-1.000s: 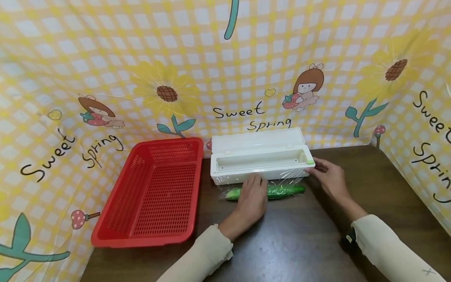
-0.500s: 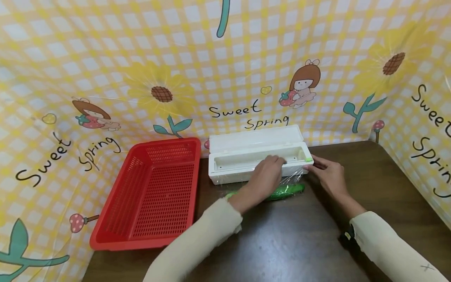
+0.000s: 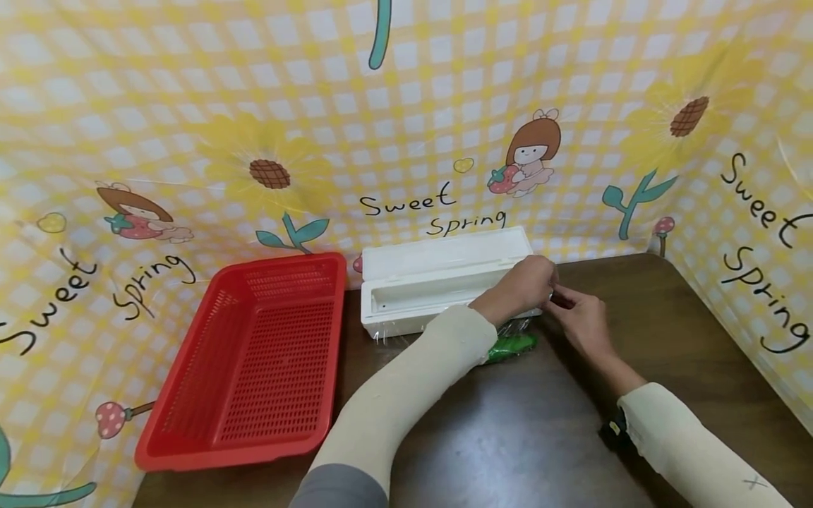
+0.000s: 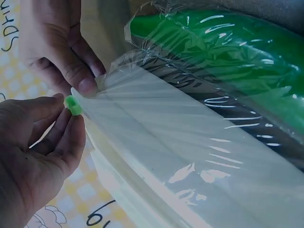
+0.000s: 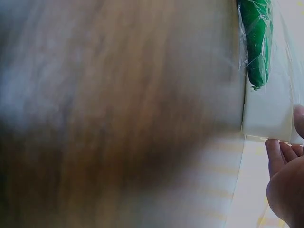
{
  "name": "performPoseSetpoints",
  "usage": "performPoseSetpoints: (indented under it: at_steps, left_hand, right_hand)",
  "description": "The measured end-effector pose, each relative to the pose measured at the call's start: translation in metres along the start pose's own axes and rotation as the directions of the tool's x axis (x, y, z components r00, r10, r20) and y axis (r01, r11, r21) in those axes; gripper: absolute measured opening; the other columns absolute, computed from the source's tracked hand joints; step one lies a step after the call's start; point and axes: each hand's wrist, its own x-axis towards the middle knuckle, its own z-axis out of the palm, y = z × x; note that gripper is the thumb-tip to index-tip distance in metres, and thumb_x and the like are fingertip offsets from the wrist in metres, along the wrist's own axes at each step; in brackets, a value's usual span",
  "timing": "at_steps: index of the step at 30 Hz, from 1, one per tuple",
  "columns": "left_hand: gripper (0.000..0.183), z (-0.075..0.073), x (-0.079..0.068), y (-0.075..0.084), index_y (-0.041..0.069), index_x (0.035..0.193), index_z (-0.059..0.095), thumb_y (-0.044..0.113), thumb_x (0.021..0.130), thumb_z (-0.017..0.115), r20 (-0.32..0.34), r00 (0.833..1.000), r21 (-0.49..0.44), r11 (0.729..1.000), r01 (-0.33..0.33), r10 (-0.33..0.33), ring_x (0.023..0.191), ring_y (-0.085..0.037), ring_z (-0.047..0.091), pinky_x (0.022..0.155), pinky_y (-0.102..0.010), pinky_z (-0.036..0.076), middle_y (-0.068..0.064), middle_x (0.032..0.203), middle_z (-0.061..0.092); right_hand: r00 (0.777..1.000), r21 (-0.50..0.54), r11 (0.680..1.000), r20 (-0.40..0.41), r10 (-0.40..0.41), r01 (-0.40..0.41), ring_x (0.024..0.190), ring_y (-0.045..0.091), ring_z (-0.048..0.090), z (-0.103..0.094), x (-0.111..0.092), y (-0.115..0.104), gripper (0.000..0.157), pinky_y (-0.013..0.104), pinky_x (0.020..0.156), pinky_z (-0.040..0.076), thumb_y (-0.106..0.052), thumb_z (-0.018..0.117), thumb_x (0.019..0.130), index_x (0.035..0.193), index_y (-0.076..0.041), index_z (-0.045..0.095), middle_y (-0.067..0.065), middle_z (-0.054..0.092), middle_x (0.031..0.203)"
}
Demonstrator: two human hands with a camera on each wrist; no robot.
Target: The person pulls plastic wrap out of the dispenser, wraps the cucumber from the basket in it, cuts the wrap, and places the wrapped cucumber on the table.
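A long white cling film dispenser [image 3: 396, 327] stands on the table, its lid [image 3: 444, 252] raised at the back. Clear film [image 4: 221, 161] stretches over its front to a green cucumber [image 3: 513, 346], which lies wrapped in film before it. My left hand [image 3: 524, 282] reaches across to the dispenser's right end and pinches the small green cutter slider [image 4: 72, 105] there; the head view hides the slider behind this hand. My right hand [image 3: 583, 321] grips the same end from the right, its thumb [image 4: 85, 85] on the film at the edge.
A red slotted plastic basket [image 3: 336, 339] stands to the left of the dispenser. Yellow checked cloth [image 3: 419, 134] rises directly behind and at both sides of the brown table [image 3: 483, 430].
My left hand has moved from the film over the cucumber, across the dispenser, to the slider at the right end. The right hand keeps its hold there.
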Motion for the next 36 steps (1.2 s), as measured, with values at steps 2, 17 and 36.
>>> performPoseSetpoints:
  at_steps: [2, 17, 36]
  left_hand:
    - [0.018, -0.001, 0.000, 0.001, 0.014, 0.075, 0.066, 0.004, 0.089, 0.061, 0.016, 1.000, 0.043, 0.999, -0.018, 0.017, 0.057, -0.009, 0.036, 0.057, -0.019, 0.034, 0.003, 0.066, 0.055]
    - [0.015, -0.008, -0.007, -0.010, 0.014, 0.083, 0.062, 0.025, 0.086, 0.072, 0.081, 0.996, 0.223, 0.974, -0.048, 0.030, 0.063, -0.009, 0.047, 0.064, -0.022, 0.041, 0.004, 0.069, 0.054]
    - [0.041, -0.037, -0.141, -0.113, 0.016, 0.055, 0.031, -0.019, 0.073, 0.043, -0.034, 0.998, 0.233, 0.971, 0.051, -0.044, 0.059, -0.014, 0.032, 0.056, -0.025, 0.035, 0.003, 0.056, 0.028]
  right_hand:
    - [1.000, -0.022, 1.000, -0.014, -0.011, 0.011, 0.086, -0.003, 0.065, 0.000, 0.001, -0.001, 0.043, 0.005, 0.067, 0.045, -0.037, 0.071, 0.085, 0.120, -0.011, 0.068, 0.010, 0.073, 0.104]
    - [1.000, 0.061, 0.998, -0.019, 0.008, -0.006, 0.098, 0.019, 0.069, 0.007, -0.001, -0.006, 0.046, 0.006, 0.068, 0.047, -0.038, 0.074, 0.082, 0.122, -0.016, 0.067, 0.011, 0.071, 0.108]
    - [1.000, 0.094, 0.996, -0.012, -0.009, 0.010, 0.104, 0.025, 0.066, 0.002, -0.005, -0.006, 0.051, 0.004, 0.069, 0.047, -0.029, 0.075, 0.082, 0.127, -0.009, 0.062, 0.017, 0.065, 0.117]
